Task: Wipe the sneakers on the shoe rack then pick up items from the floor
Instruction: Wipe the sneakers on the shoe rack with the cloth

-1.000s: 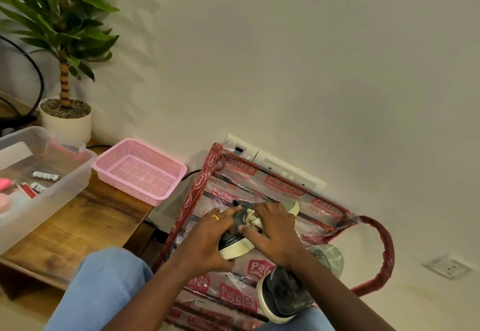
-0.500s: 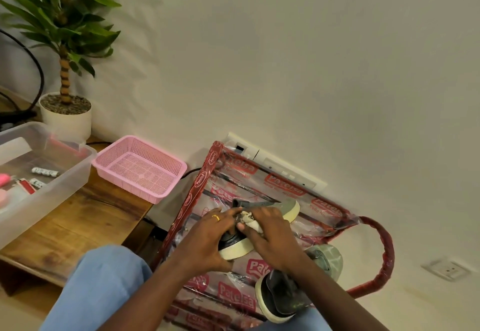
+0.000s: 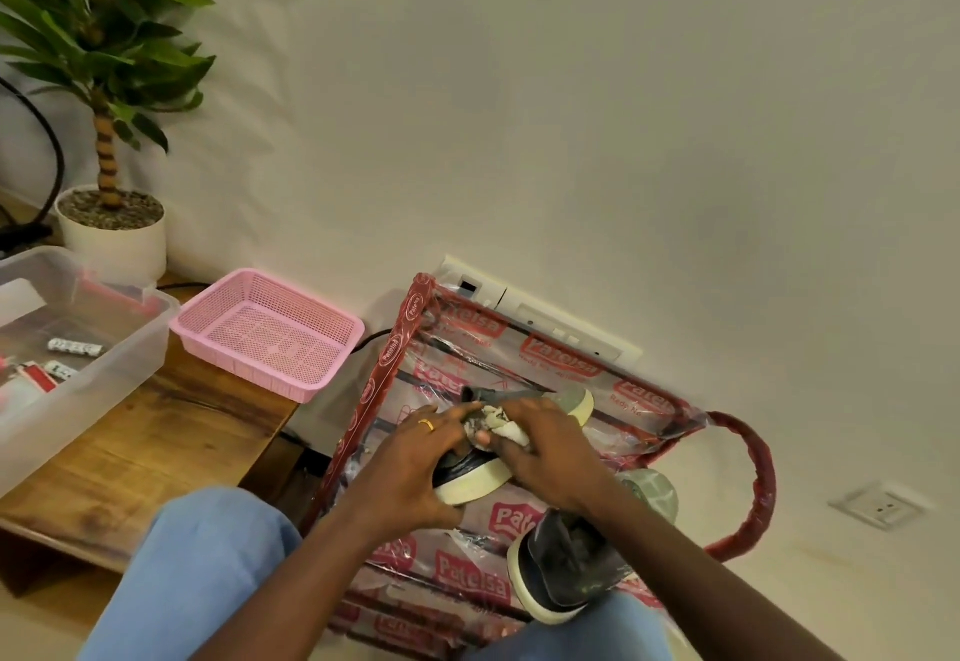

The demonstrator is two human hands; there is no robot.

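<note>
Potted plant [image 3: 111,224] by the wall, pink basket [image 3: 267,333] and clear bin [image 3: 124,343] on wooden bench [image 3: 171,432]

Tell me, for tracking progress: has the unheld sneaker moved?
No; the unheld sneaker keeps its place low on the shoe rack.

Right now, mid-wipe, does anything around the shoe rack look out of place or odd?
The shoe rack is wrapped in printed plastic film, crinkled and loose in places. The second sneaker on it looks tilted rather than flat. Nothing appears spilled.
</note>
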